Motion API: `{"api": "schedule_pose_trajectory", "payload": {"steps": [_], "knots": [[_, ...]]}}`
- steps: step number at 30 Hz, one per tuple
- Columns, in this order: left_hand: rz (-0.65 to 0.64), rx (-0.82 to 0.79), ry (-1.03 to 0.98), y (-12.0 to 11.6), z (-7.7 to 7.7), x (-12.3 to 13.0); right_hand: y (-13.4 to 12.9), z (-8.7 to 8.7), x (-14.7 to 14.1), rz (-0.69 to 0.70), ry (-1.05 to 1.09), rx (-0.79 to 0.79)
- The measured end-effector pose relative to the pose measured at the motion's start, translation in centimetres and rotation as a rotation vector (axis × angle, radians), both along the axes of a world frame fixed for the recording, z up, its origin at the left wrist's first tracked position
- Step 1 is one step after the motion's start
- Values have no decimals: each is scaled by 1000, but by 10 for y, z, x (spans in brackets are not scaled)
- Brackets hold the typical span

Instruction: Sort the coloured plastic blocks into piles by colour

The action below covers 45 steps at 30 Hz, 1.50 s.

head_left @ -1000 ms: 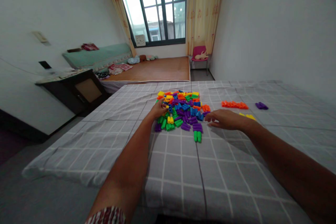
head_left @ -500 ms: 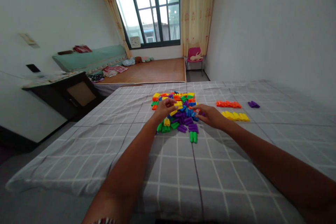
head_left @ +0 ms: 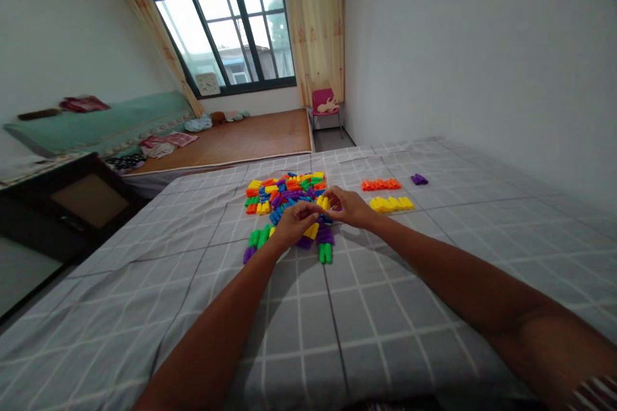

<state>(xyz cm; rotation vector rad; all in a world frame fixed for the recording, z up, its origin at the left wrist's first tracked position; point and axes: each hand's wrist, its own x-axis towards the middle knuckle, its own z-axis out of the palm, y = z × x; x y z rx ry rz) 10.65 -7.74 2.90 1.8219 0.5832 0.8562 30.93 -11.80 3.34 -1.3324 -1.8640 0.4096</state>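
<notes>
Both hands meet over the near side of a pile of colourful plastic blocks (head_left: pixel 289 191). My right hand (head_left: pixel 348 207) pinches a yellow block (head_left: pixel 323 202) between its fingertips. Touching it from the left, my left hand (head_left: pixel 296 221) has its fingers pressed together at the block's lower end; whether it holds another piece is hidden. Green blocks (head_left: pixel 326 253) lie just in front of the hands. To the right are an orange row (head_left: pixel 381 185), a yellow row (head_left: pixel 392 204) and a small purple group (head_left: pixel 419 179).
The blocks lie on a grey checked cloth (head_left: pixel 395 308). A dark cabinet (head_left: pixel 72 205) stands at the left. Beyond are a brown-topped bed (head_left: pixel 250 135), a pink chair (head_left: pixel 322 101) and a window. A white wall rises on the right.
The view has turned right. My hands have come together, and the yellow block that was at my left hand is now between the fingertips of both. The left fingers hide part of the near blocks.
</notes>
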Motion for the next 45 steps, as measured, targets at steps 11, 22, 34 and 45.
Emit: {"api": "schedule_pose_trajectory", "payload": {"steps": [11,22,34,45], "knots": [[43,206,179,9,-12,-6,-25,58,188,3,-373,-575],[146,320,227,14,-1,-16,-13,37,171,43,-560,-650],[-211,528,661,4,22,-32,-17,57,100,30,-559,-247],[-127,-27,102,-4,1,-5,-20,13,-3,222,-190,-34]]}}
